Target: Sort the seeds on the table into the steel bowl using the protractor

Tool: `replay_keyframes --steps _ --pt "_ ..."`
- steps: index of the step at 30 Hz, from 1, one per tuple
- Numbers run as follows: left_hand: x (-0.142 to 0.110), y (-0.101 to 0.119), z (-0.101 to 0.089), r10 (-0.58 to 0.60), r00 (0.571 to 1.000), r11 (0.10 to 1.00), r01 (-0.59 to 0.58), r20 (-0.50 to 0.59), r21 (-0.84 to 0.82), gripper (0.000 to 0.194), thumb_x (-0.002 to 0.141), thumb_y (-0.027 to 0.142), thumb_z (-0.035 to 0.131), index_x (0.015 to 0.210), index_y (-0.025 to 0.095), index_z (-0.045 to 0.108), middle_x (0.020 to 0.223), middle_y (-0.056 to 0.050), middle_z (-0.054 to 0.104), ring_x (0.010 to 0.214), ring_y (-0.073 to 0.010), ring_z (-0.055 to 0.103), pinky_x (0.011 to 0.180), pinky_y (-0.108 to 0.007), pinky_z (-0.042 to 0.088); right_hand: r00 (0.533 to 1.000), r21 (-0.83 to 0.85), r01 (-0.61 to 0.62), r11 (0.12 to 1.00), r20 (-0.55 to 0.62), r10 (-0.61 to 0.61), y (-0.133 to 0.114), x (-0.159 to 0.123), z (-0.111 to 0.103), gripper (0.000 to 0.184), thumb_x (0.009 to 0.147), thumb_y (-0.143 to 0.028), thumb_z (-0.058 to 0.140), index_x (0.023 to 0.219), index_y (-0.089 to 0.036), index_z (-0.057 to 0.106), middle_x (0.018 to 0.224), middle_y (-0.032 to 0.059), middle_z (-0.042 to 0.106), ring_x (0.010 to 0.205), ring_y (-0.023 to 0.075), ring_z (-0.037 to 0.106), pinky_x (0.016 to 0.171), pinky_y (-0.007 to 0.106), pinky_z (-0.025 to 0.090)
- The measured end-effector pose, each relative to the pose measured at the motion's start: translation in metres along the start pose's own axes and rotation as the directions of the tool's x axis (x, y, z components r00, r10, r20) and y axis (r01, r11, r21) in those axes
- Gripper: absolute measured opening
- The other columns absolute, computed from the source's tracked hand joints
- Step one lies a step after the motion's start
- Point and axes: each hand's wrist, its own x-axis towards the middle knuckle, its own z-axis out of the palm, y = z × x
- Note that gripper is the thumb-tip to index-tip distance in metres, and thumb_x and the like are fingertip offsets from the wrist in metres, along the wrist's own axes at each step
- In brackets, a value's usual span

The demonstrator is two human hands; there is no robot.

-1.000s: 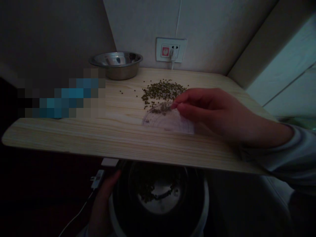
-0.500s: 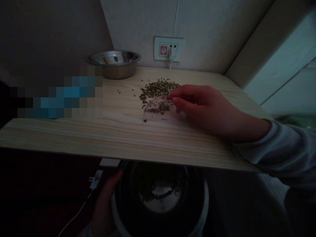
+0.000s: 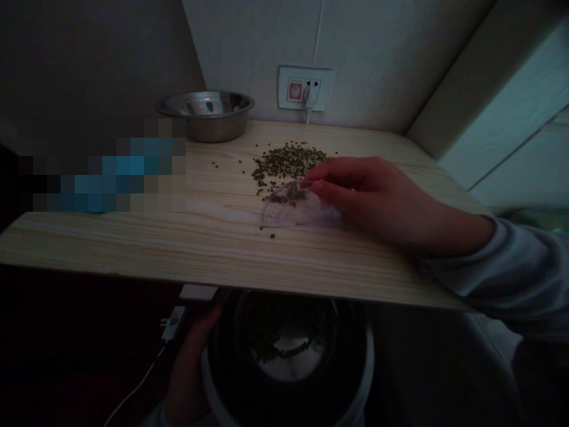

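Between the thumb and fingers of my right hand (image 3: 364,187) is the curved edge of a clear plastic protractor (image 3: 284,214), tilted low over the wooden tabletop. Small green beans (image 3: 288,160) lie spread just behind it, and some show through the plastic. Below the table's front edge, my left hand (image 3: 191,362) grips the left side of a metal bowl (image 3: 367,367). More green beans (image 3: 267,347) lie inside that bowl, part of which is hidden under the tabletop.
A second steel bowl (image 3: 217,126) stands at the back left of the wooden table (image 3: 178,243). Behind it, a wall socket (image 3: 306,89) holds a plug. A white plug with a cable (image 3: 173,323) hangs at lower left. The left side is pixelated.
My right hand has drawn the protractor slightly toward the table's front edge. A couple of loose beans have shifted forward with it. My left hand and the lower bowl stay almost still.
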Motion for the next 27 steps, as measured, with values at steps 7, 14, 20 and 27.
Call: replay_keyframes --steps 7,14,20,27 --pt "-0.032 0.004 0.042 0.019 0.997 1.000 -0.020 -0.075 -0.010 0.026 0.066 0.011 0.050 0.044 0.022 0.059 0.044 0.002 0.061 0.077 -0.0179 0.060 0.069 -0.023 0.047 1.000 -0.007 0.002 1.000 0.027 -0.001 -0.006 -0.003 -0.002 0.025 0.077 -0.032 0.040 0.090 -0.019 0.057 0.074 0.0004 0.056 0.065 0.0097 0.048 0.058 0.023 0.036" --pt "-0.012 -0.003 0.019 0.088 0.985 0.996 -0.083 -0.150 0.038 0.023 0.060 0.004 0.053 0.051 0.024 0.060 0.052 0.007 0.064 0.082 -0.0135 0.058 0.069 -0.016 0.044 0.999 -0.023 0.010 1.000 0.048 -0.009 -0.008 -0.003 -0.001 0.023 0.076 -0.032 0.042 0.087 -0.019 0.058 0.075 0.0005 0.057 0.065 0.0101 0.048 0.059 0.022 0.035" --pt "-0.028 0.006 0.040 0.030 0.991 0.999 -0.026 -0.130 0.032 0.026 0.064 0.011 0.053 0.041 0.023 0.055 0.041 0.004 0.060 0.078 -0.0177 0.060 0.070 -0.023 0.046 0.999 -0.036 -0.004 0.999 0.039 0.005 -0.007 -0.003 0.000 0.023 0.077 -0.032 0.040 0.086 -0.019 0.057 0.069 -0.0008 0.054 0.061 0.0090 0.046 0.056 0.022 0.034" --pt "-0.028 0.009 0.040 0.029 0.986 0.999 -0.022 -0.163 0.045 0.026 0.064 0.011 0.054 0.041 0.024 0.056 0.040 0.007 0.059 0.066 -0.0151 0.062 0.061 -0.021 0.049 1.000 -0.066 0.007 0.998 0.012 -0.006 -0.006 -0.004 0.000 0.021 0.077 -0.031 0.040 0.083 -0.019 0.057 0.064 -0.0018 0.052 0.058 0.0083 0.045 0.056 0.023 0.033"
